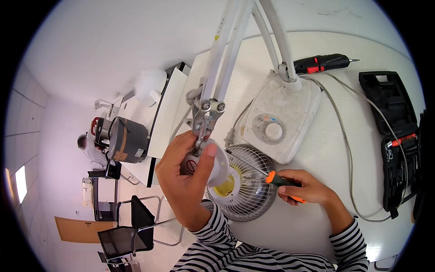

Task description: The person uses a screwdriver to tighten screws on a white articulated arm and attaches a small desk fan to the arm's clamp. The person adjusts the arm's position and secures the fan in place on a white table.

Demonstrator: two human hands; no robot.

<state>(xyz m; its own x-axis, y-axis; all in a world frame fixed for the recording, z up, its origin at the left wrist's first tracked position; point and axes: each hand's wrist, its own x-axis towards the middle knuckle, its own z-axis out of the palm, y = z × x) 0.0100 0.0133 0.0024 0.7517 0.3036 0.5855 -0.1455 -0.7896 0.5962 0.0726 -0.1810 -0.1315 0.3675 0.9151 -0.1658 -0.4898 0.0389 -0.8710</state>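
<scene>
My left hand (188, 174) is wrapped round a white cup-shaped housing (218, 165) at the end of a jointed metal arm (220, 59). In my right hand (304, 187) is a screwdriver (272, 177) with an orange and dark green handle. Its shaft points up and left, and the tip is near the housing; I cannot tell whether they touch. Beneath lies a round wire guard (250, 199) with a yellow-and-white ring at its centre, resting on the white table (312, 149). The arm rises from a white base (290, 109) with a round dial (273, 131).
Behind the base lies a black and red power screwdriver (324, 62). An open black tool case (390, 109) with bits stands at the right. A grey cable (344, 136) loops across the table. To the left are chairs (142, 222) and a dark grey bin-like container (129, 140).
</scene>
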